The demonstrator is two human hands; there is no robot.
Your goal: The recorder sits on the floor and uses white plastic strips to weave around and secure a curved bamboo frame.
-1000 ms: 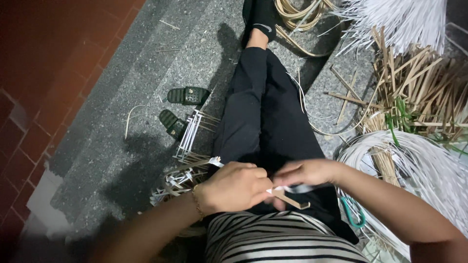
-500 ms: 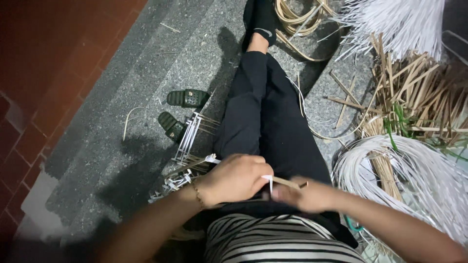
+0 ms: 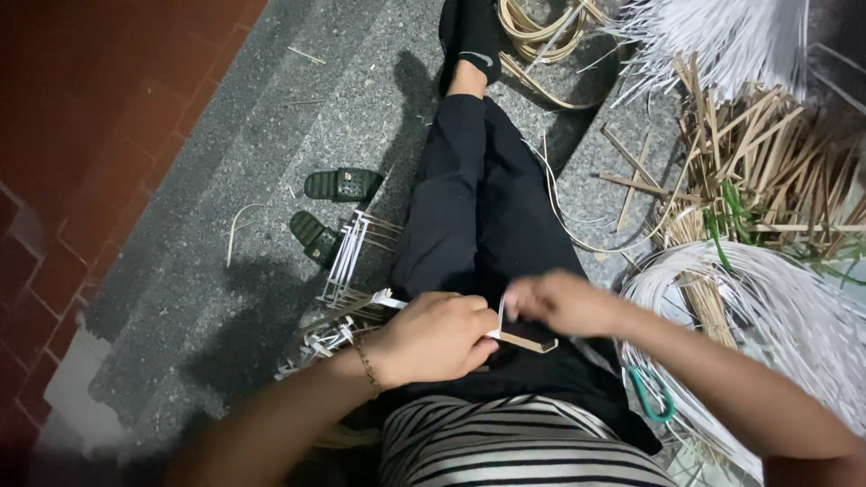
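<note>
I sit on a grey stone floor with my legs in black trousers stretched out. My left hand (image 3: 433, 335) is closed around a flat bamboo stick (image 3: 528, 341) over my lap, with a white strip (image 3: 499, 317) at its top. My right hand (image 3: 559, 302) pinches that white strip just beside the left hand. A woven piece of white strips and bamboo slats (image 3: 347, 271) rests against my left thigh.
Two dark green sandals (image 3: 327, 209) lie on the floor at left. Coils of white strip (image 3: 776, 316) and a pile of bamboo sticks (image 3: 776, 171) sit at right, with a green-handled tool (image 3: 651, 397) by my hip. Red tiles (image 3: 81, 153) border the left.
My right hand has moved up from below the stick and now pinches the white strip at the left hand. The left hand has stayed closed on the stick.
</note>
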